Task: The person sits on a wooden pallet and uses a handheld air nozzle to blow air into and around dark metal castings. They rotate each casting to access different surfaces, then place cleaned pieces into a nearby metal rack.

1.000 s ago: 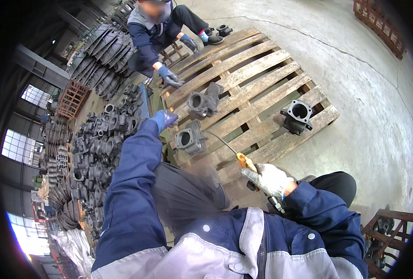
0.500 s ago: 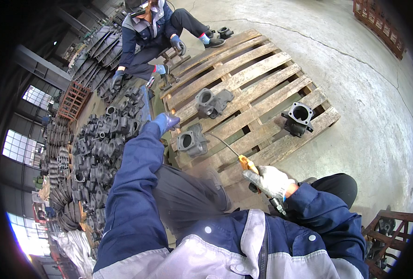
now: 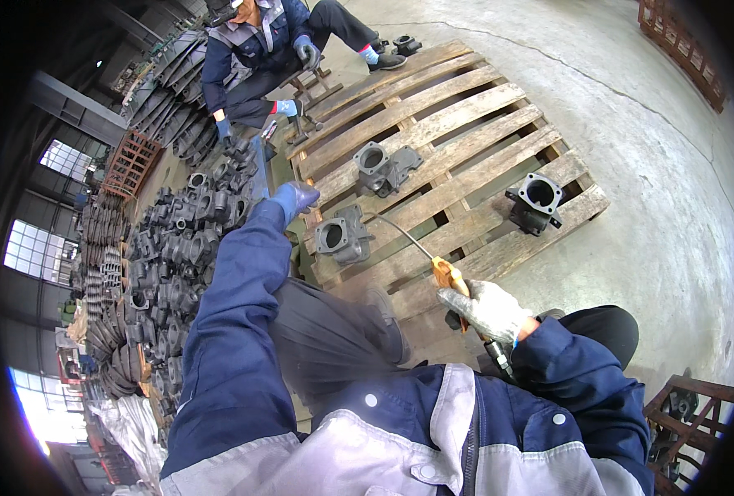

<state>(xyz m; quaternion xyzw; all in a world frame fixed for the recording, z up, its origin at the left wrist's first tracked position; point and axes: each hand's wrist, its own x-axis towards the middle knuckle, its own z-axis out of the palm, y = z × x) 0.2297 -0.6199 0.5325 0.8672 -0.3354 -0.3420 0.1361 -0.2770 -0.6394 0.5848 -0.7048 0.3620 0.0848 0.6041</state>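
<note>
My right hand [image 3: 489,307], in a pale grey-white work glove, is closed round a yellow air blow gun [image 3: 449,277]. Its long thin metal nozzle reaches left toward a dark grey cast housing [image 3: 342,236] with a round bore, at the near left of the wooden pallet [image 3: 499,161]. My left hand [image 3: 295,199], in a blue glove, is closed at the pallet's left edge, just beyond that housing; what its fingers hold is hidden. Farther up lies a second housing [image 3: 386,168], and a third, darker one [image 3: 536,202] stands at the right, bore upward.
A large heap of castings [image 3: 172,256] lies to my left. Beyond the pallet's far left corner sits a co-worker [image 3: 259,62] in gloves, one hand by the heap. Brown metal crates stand at lower right [image 3: 689,422], upper right [image 3: 685,50] and far left [image 3: 133,161].
The view has shifted slightly. The co-worker's hand near the heap has moved toward the castings. My hands stay in much the same places, the air blow gun still in my right.
</note>
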